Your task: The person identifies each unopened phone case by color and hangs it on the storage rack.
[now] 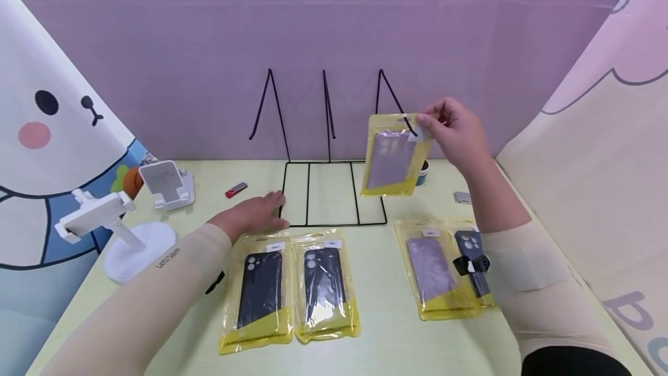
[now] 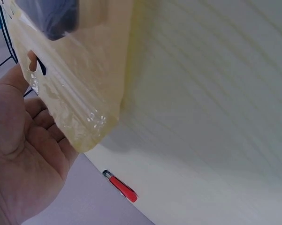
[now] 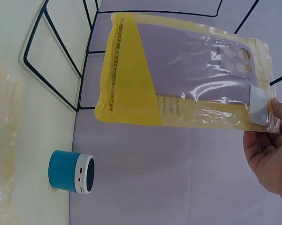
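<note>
Between thumb and fingers, my right hand [image 1: 456, 132] pinches the top corner of a yellow-edged clear bag with a purple phone case [image 1: 390, 158] inside. The bag hangs upright at the right prong of a black wire display rack [image 1: 334, 226]; the prong's tip shows in front of its top. Whether the prong passes through the hole I cannot tell. My left hand [image 1: 256, 213] rests by the left side of the rack's base, fingers extended. Just below it lie two bagged dark phone cases [image 1: 261, 283] [image 1: 325, 280]; the left wrist view shows one bag's hole end [image 2: 80, 108] near my palm.
At right lie a bagged purple case [image 1: 430, 268] and a bagged dark blue case [image 1: 472, 248], partly behind my forearm. A teal speaker [image 3: 70, 171] stands behind the held bag. A red USB stick [image 1: 236, 190], white phone stands [image 1: 138, 248] [image 1: 174, 187] and a small grey item [image 1: 462, 197] are around.
</note>
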Tool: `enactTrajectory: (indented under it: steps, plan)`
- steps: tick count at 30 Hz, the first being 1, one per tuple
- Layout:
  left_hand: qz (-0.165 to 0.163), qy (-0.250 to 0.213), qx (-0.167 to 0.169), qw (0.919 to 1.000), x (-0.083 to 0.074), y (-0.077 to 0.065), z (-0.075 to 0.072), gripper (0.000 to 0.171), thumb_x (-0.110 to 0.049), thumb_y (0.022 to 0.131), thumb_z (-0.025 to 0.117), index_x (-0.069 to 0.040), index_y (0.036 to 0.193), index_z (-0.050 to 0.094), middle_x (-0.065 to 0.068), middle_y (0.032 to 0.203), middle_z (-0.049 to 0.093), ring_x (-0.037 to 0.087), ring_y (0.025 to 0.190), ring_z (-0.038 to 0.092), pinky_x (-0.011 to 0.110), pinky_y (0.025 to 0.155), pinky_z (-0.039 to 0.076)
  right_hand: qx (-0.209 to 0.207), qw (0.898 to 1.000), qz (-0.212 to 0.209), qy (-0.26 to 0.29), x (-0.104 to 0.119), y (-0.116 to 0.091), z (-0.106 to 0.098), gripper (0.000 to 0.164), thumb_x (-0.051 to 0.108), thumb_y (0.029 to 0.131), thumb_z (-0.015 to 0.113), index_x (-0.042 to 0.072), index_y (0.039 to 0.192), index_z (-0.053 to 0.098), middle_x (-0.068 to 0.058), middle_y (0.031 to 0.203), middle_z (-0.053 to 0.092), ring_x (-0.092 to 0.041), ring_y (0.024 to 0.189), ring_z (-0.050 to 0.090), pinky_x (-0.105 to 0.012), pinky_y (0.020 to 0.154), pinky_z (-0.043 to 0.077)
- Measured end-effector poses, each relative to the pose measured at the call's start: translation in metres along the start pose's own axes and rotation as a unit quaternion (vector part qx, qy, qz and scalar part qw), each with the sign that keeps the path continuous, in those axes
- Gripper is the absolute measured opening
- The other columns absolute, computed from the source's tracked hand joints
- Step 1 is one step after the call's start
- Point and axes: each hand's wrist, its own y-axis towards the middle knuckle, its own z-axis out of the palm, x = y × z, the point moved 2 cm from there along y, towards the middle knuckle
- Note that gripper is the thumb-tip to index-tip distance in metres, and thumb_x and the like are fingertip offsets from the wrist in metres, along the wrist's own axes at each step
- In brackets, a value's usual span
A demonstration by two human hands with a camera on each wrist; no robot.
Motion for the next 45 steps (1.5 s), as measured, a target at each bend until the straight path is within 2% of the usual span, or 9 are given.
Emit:
enactTrajectory:
  steps: [13, 22, 29, 40, 45]
  plan:
    - [0.015, 0.013, -0.003, 0.9998, -0.005, -0.001, -0.001, 0.082, -0.049, 0.097, 0.056, -0.007, 0.157, 0.019, 0.018, 0.164, 0.010, 0.037, 0.150, 0.016, 0.052, 0.120, 0.022, 0.033, 0.997, 0.040, -0.049, 0.004, 0.028, 0.004, 0.036, 0.046, 0.095, 0.061, 0.013, 0.108, 0.059, -0.002, 0.092, 0.056, -0.020, 0.082, 0.053, -0.029, 0.068, 0.046]
    - [0.017, 0.020, -0.004, 0.9996, -0.008, -0.002, -0.002, 0.082, -0.048, 0.098, 0.055, -0.005, 0.157, 0.018, 0.018, 0.164, 0.010, 0.037, 0.150, 0.015, 0.051, 0.121, 0.021, 0.058, 0.992, 0.083, -0.075, 0.007, 0.050, 0.009, 0.038, 0.048, 0.096, 0.057, 0.014, 0.113, 0.057, -0.002, 0.099, 0.057, -0.020, 0.088, 0.056, -0.027, 0.072, 0.051]
    - [0.015, 0.017, -0.001, 0.9997, -0.008, -0.002, 0.000, 0.083, -0.049, 0.098, 0.054, -0.005, 0.157, 0.016, 0.016, 0.164, 0.009, 0.035, 0.151, 0.013, 0.050, 0.122, 0.019, 0.061, 0.990, 0.072, -0.102, 0.008, 0.064, 0.011, 0.037, 0.047, 0.097, 0.056, 0.013, 0.111, 0.057, -0.003, 0.097, 0.056, -0.021, 0.085, 0.052, -0.030, 0.069, 0.047]
    - [0.008, 0.002, 0.003, 1.0000, -0.010, -0.004, -0.002, 0.084, -0.049, 0.097, 0.055, -0.006, 0.158, 0.015, 0.015, 0.165, 0.007, 0.035, 0.151, 0.010, 0.050, 0.122, 0.018, 0.065, 0.988, 0.062, -0.127, 0.008, 0.082, 0.011, 0.036, 0.048, 0.097, 0.056, 0.014, 0.109, 0.057, -0.002, 0.098, 0.056, -0.021, 0.087, 0.049, -0.032, 0.070, 0.044]
    - [0.007, 0.008, 0.003, 0.9999, -0.013, -0.002, -0.002, 0.084, -0.050, 0.097, 0.054, -0.007, 0.158, 0.014, 0.014, 0.165, 0.007, 0.033, 0.152, 0.010, 0.050, 0.122, 0.018, 0.066, 0.987, 0.070, -0.129, 0.009, 0.087, 0.010, 0.034, 0.047, 0.097, 0.055, 0.015, 0.109, 0.057, 0.000, 0.098, 0.055, -0.020, 0.088, 0.049, -0.032, 0.071, 0.045]
